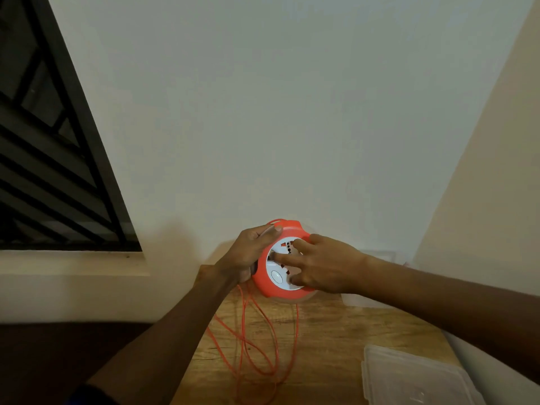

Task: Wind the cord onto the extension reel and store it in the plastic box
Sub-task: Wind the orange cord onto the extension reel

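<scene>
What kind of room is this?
Probably a room in a home: a wooden table stands in a corner of plain walls, beside a barred window with a ledge.

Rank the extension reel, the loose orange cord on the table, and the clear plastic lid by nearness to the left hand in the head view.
1. Extension reel: held by the left hand, just to its right.
2. Loose orange cord: hanging below the hand onto the table.
3. Clear plastic lid: bottom right, farthest.

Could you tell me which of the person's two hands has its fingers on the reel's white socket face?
The right hand: its fingers lie across the white socket face of the orange extension reel, whereas the left hand grips the reel's outer edge.
</scene>
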A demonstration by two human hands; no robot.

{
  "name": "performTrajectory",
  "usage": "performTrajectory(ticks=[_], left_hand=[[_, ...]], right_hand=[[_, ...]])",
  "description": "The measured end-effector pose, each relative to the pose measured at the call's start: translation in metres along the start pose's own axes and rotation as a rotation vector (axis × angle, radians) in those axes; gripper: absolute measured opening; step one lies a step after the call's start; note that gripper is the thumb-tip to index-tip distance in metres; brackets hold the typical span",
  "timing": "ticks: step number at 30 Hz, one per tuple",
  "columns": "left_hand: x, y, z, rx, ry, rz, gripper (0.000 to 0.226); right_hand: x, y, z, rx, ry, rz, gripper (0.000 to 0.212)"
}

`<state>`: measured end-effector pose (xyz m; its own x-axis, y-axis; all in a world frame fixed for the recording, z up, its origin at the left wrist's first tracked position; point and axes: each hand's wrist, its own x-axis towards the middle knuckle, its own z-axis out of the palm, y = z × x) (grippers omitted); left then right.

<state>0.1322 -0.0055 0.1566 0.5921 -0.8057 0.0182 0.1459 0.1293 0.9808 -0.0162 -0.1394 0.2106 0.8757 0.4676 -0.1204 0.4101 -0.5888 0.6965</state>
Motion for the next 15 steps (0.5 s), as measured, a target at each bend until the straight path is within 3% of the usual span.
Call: performTrajectory(ticks=[5,10,15], left_hand=[[0.000,0.007,-0.005,0.100,-0.042,-0.013,0.037],[0.004,0.021,-0.004,0.148,-0.065,-0.009,0.021],[0.007,0.028,-0.002,0.274,-0.053,-0.022,0.016]], right_hand=[[-0.001,-0.005,0.004,-0.113,0.015,0.000,0.022],[0.001,-0.001,0.003,-0.111,0.043,0.078,0.047],[0.002,-0.002,-0.001,-0.071,0.087,0.077,0.043]])
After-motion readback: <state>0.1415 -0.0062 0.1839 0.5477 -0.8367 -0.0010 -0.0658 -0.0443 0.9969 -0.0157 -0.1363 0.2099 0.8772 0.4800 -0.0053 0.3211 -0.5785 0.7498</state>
